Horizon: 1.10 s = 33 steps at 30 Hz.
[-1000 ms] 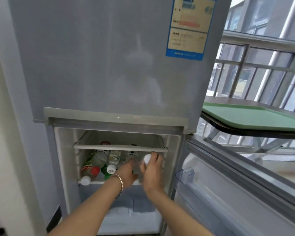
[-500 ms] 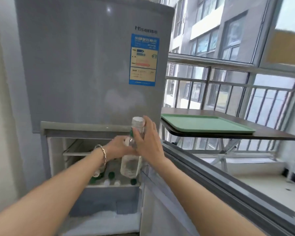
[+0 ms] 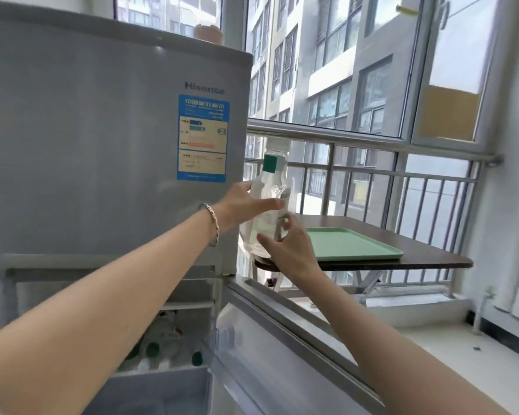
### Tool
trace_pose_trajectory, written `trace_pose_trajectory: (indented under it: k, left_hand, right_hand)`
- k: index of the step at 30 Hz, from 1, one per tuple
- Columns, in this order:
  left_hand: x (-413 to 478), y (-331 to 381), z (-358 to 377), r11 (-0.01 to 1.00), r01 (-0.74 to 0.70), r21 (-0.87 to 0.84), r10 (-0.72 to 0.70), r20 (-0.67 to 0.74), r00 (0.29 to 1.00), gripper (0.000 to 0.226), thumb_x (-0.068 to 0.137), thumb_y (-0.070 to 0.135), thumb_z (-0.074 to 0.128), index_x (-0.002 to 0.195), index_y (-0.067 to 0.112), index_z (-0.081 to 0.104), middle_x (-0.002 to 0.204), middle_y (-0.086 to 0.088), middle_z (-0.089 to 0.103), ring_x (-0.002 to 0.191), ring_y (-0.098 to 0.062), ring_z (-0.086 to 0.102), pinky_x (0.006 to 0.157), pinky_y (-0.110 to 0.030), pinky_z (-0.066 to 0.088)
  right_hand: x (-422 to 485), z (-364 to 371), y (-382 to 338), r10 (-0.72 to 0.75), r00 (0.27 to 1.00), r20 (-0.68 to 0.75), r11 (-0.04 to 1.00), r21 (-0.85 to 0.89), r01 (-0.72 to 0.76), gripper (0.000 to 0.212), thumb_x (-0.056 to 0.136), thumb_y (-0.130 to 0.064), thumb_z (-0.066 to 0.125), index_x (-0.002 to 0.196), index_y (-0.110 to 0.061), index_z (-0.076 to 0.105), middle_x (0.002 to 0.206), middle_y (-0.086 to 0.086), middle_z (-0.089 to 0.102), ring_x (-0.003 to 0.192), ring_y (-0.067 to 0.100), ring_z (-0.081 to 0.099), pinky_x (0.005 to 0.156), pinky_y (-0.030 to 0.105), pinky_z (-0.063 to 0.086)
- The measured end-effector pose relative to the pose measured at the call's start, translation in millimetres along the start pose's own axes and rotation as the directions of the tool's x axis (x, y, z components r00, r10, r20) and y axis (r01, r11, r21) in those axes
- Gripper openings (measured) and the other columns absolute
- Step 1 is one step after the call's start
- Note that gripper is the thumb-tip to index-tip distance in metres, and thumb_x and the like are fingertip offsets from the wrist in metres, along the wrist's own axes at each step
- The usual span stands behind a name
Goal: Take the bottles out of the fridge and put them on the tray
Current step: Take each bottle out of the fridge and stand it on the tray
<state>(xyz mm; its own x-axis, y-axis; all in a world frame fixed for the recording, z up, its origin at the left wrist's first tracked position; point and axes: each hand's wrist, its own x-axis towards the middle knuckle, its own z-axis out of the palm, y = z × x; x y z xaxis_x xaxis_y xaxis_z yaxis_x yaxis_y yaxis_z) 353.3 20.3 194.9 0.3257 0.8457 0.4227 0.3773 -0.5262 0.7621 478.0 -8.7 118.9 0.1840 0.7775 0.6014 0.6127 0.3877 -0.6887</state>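
Observation:
A clear plastic bottle with a white cap and a green neck label is held upright in the air, just right of the grey fridge. My left hand grips its middle from the left. My right hand holds its lower part from the front. The green tray lies on a dark table to the right, just beyond the bottle. Several more bottles lie on a shelf in the open lower compartment.
The lower fridge door stands open toward me at the bottom centre. The dark folding table stands against a metal railing and windows. A small pot sits on top of the fridge.
Both hands have lifted the bottle out of the lower compartment and carried it up and right toward the tray. The view has swung upward and to the right.

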Motion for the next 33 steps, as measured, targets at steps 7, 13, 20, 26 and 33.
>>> trace_pose_trajectory:
  k: [7,13,20,26,33]
  left_hand:
    - [78.7,-22.5,58.8,0.985,0.169,-0.017,-0.170,-0.155,0.973,0.064,0.088,0.046,0.060,0.134,0.006,0.041,0.121,-0.010,0.056,0.103,-0.021,0.054,0.087,-0.033,0.046]
    - [129.5,-64.8,87.8,0.969,0.208,-0.136,-0.221,-0.088,0.971,0.055,0.101,0.040,0.026,0.124,-0.001,0.055,0.124,-0.020,0.061,0.114,-0.032,0.057,0.098,-0.036,0.045]
    - [152.3,-90.8,100.0,0.926,0.294,-0.238,-0.331,-0.129,0.935,0.070,0.097,0.055,0.013,0.141,0.008,0.043,0.139,-0.014,0.052,0.126,-0.030,0.050,0.109,-0.041,0.037]
    - [148.9,-94.2,107.8,0.924,0.282,-0.259,-0.323,-0.133,0.937,0.068,0.097,0.055,0.018,0.149,0.011,0.024,0.149,-0.014,0.039,0.134,-0.030,0.042,0.113,-0.041,0.031]
    - [95.7,-66.3,73.5,0.987,0.157,-0.040,-0.162,-0.231,0.959,0.042,0.101,0.029,0.030,0.117,0.001,0.056,0.118,-0.015,0.063,0.107,-0.031,0.058,0.078,-0.029,0.038]
  right_hand:
    - [87.6,-1.5,46.1,0.188,0.976,-0.114,0.944,-0.254,-0.211,0.086,0.077,-0.045,0.073,0.138,-0.001,0.032,0.133,0.016,0.053,0.118,0.032,0.055,0.091,0.038,0.047]
    - [153.2,39.5,84.5,0.263,0.962,-0.078,0.903,-0.332,-0.274,0.083,0.084,-0.022,0.069,0.145,0.003,0.020,0.135,0.022,0.051,0.119,0.035,0.055,0.092,0.042,0.051]
    - [179.2,61.8,105.6,0.360,0.931,0.062,0.894,-0.310,-0.325,0.087,0.083,-0.016,0.068,0.148,0.005,0.014,0.130,0.024,0.057,0.114,0.036,0.060,0.088,0.040,0.049]
    - [174.6,59.5,103.9,0.374,0.925,0.070,0.909,-0.227,-0.350,0.065,0.090,-0.021,0.058,0.141,0.003,0.026,0.131,0.024,0.053,0.106,0.034,0.059,0.081,0.040,0.047]
    - [133.9,35.7,46.5,0.181,0.983,0.015,0.927,-0.335,-0.165,0.032,0.094,-0.019,0.048,0.116,0.003,0.054,0.107,0.015,0.065,0.097,0.030,0.063,0.078,0.036,0.047]
